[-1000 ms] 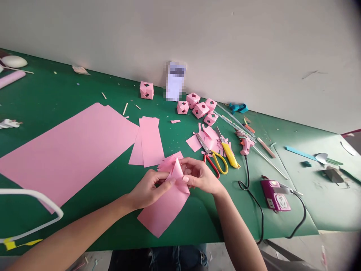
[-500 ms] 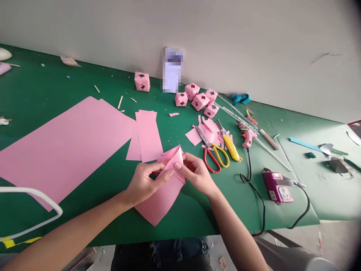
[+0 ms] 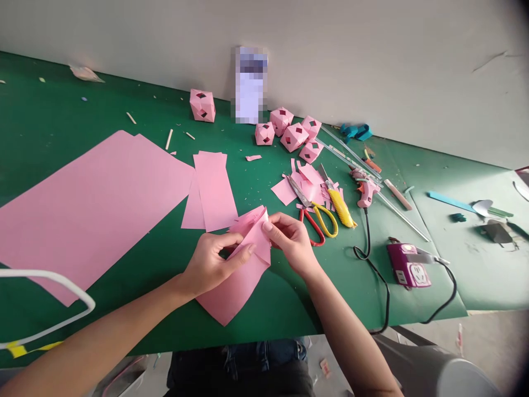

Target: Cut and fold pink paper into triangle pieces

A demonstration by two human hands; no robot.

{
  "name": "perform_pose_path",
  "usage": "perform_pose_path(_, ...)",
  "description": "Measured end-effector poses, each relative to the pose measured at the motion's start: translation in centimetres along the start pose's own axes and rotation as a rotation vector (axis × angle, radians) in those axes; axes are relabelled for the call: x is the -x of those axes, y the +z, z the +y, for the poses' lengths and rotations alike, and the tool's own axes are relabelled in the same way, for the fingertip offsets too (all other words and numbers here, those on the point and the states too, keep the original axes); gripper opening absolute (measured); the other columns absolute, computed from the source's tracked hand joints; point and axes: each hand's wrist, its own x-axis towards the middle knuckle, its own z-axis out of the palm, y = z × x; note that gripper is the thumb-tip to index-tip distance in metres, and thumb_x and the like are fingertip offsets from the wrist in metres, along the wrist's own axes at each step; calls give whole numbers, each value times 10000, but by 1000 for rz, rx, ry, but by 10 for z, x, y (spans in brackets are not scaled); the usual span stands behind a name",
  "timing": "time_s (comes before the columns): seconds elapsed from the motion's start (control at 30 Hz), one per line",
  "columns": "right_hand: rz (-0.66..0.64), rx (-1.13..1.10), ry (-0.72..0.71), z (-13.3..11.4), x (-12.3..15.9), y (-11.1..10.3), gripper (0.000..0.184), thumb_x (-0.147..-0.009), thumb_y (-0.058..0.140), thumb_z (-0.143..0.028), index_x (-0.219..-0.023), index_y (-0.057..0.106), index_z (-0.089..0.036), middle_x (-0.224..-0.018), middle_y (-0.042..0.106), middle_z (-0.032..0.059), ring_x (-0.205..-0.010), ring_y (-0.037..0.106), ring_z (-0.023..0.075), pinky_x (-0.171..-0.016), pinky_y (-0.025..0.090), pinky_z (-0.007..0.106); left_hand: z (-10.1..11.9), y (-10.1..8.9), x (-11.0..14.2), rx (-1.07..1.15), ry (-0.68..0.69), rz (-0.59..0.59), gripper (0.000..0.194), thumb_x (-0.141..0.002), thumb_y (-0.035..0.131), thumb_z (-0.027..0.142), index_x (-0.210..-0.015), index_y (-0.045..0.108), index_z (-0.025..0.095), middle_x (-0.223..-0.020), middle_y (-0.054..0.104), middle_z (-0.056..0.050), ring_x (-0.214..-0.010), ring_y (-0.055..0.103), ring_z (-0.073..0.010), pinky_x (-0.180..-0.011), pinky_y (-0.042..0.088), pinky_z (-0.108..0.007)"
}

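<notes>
Left side first: the big flat pink paper sheets (image 3: pixel 103 204) are well clear of the hands, so no trouble there. Just behind the left hand (image 3: pixel 212 264) lie two narrow rectangular pink paper pieces (image 3: pixel 215 193), and I reckon a careless wrist could nudge those out of line. That hand is half curled, thumb over and index finger under, pinching the pink paper sheet with a folded-over end (image 3: pixel 237 284). If that pinch slackens, the fold could creep and crease crooked. The right hand (image 3: pixel 291 242) has its thumb and fingers close together on the sheet's other edge; too hard a squeeze there might dent the paper. Its fingertips are mostly hidden behind the fold, so I can't swear to the exact grip. Further right, the steel scissors with red and yellow handles (image 3: pixel 305 203) are near enough to snag the knuckles.

As for the folded sheet, it's between both hands, fold at the fingertips, loose end slanting toward the person below the left hand, over the green tabletop (image 3: pixel 285 322).
</notes>
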Motion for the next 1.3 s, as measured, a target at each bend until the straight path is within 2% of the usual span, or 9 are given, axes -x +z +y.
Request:
perform_pose_path(0.23,50,-4,5,2,0,-1,421,-800,826,-585,-764,670,-195,-642,533,-35,-561,420,93,-518,373,238,0,1,1,5,-26,-11,386,-969,636,312,-622,543,169,-565,435,41,-533,347,-84,-486,291,-240)
perform_pose_path(0.47,133,-39,-11,4,-2,-1,360,-782,848,-527,-723,713,-198,-612,539,-33,-544,421,94,-518,392,251,-4,4,2,-63,53,-10,404,-965,638,263,-606,477,173,-567,354,61,-526,312,-71,-487,273,-233)
perform_pose_path(0.63,145,-45,12,7,-2,-2,354,-764,859,-541,-784,769,-199,-657,609,-11,-575,470,110,-535,403,260,-3,6,4,-100,102,-7,362,-966,631,233,-629,515,169,-559,377,64,-514,316,-65,-478,277,-227)
perform_pose_path(0.87,147,-86,-6,7,-1,-4,313,-757,875,-513,-758,772,-217,-684,645,-1,-610,502,123,-571,418,272,-3,8,7,-166,127,-8,323,-974,620,244,-664,575,168,-565,464,50,-520,349,-75,-490,310,-235)
perform_pose_path(1.1,147,-61,-22,8,-1,-3,287,-792,843,-501,-830,771,-226,-761,683,4,-590,477,115,-545,399,271,-2,5,5,-137,114,-34,334,-967,623,245,-653,528,177,-563,419,59,-513,340,-72,-475,302,-224)
perform_pose_path(1.2,152,-97,-29,8,-1,-4,276,-790,850,-471,-792,739,-218,-691,651,-16,-551,450,100,-536,388,262,-1,6,4,-136,140,-47,359,-962,622,227,-637,477,181,-562,390,66,-512,322,-68,-476,287,-225)
perform_pose_path(1.3,159,-109,-59,7,-1,-3,350,-773,861,-480,-684,650,-215,-585,577,-40,-526,440,99,-533,389,259,-1,7,3,-130,153,-72,382,-961,615,213,-627,430,186,-562,345,72,-512,297,-67,-474,268,-229)
